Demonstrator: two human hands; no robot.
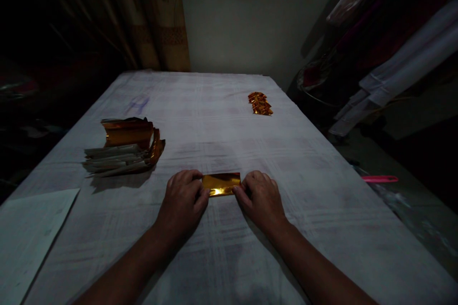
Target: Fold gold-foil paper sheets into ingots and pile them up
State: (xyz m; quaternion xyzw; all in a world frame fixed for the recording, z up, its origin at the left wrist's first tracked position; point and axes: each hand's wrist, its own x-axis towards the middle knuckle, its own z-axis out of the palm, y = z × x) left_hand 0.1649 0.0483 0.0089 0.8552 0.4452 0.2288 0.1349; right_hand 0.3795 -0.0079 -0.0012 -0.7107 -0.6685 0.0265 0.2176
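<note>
A narrow strip of shiny gold foil paper point(221, 183) lies between my hands near the middle of the table, with a crease along its near edge. My left hand point(185, 196) pinches its left end between thumb and curled fingers. At the right end, my right hand point(260, 198) grips it the same way, thumb on the near edge. To the left stands a loose stack of gold foil paper sheets point(129, 134), some showing pale backs. Farther off on the right sits a small cluster of folded gold foil pieces point(260, 104).
A pale plaid cloth covers the table point(229, 138). A white sheet point(32, 238) lies at the near left corner. Beyond the far edge are a curtain point(157, 19) and a wall point(246, 19). Clothes point(411, 52) hang on the right, above a pink handle point(379, 179).
</note>
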